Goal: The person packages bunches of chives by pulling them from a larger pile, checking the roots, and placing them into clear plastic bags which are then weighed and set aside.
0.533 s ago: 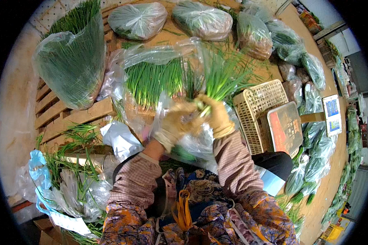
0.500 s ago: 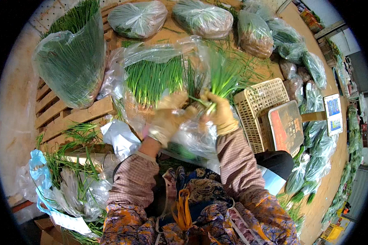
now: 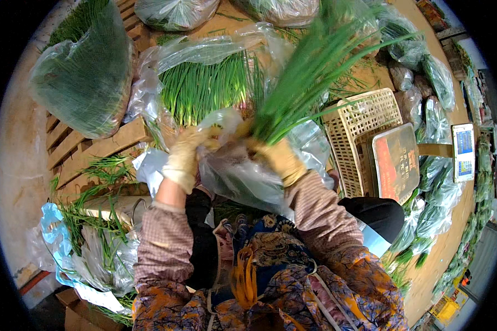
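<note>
My right hand (image 3: 279, 159), in a tan glove, is closed round the lower end of a bunch of scallions (image 3: 303, 77). Their long green leaves fan up and to the right, blurred by motion. My left hand (image 3: 183, 154), gloved too, has its fingers closed on the edge of a clear plastic bag (image 3: 240, 175), which spreads between both hands. The root end of the held bunch is hidden by the glove and plastic. Just beyond my left hand, a dense row of scallions (image 3: 204, 88) lies on an open plastic sheet.
A large bagged bundle of greens (image 3: 85, 83) stands on a wooden pallet (image 3: 116, 140) at left. To the right are a cream plastic basket (image 3: 364, 113) and a scale (image 3: 395, 163) with its display (image 3: 463, 153). Filled bags (image 3: 176, 12) line the back. Loose leaves and plastic lie at lower left.
My right hand has moved slightly left and nearer with the scallions, whose leaves now stretch out long and upward. My left hand has drawn left, pulling at the plastic. The whole view has shifted a little.
</note>
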`<state>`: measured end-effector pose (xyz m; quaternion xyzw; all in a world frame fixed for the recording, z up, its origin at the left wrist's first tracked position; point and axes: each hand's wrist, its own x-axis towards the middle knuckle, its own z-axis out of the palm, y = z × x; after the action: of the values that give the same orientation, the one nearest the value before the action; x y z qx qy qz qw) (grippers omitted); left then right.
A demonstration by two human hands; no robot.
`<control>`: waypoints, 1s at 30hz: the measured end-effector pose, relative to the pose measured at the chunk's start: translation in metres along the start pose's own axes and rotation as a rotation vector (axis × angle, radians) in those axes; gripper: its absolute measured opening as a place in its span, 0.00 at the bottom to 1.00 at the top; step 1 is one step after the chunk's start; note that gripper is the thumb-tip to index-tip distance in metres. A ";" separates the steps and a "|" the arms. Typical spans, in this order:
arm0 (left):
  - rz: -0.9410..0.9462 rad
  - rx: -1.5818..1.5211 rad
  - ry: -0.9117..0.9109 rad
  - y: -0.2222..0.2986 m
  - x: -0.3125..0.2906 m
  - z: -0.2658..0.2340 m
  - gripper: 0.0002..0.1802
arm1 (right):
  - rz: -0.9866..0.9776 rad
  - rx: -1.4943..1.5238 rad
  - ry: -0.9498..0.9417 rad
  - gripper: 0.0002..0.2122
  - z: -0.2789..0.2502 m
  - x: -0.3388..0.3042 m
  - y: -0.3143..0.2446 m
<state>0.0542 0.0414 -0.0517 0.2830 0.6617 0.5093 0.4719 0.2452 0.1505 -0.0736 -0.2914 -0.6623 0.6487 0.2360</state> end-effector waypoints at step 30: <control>0.135 0.808 -0.473 0.037 -0.026 -0.021 0.16 | 0.766 -0.750 0.009 0.52 0.132 0.165 0.140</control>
<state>0.0413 0.0231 -0.0072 0.5946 0.6614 0.1621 0.4274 0.0469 0.1679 -0.2300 -0.5791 -0.6940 0.4059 -0.1351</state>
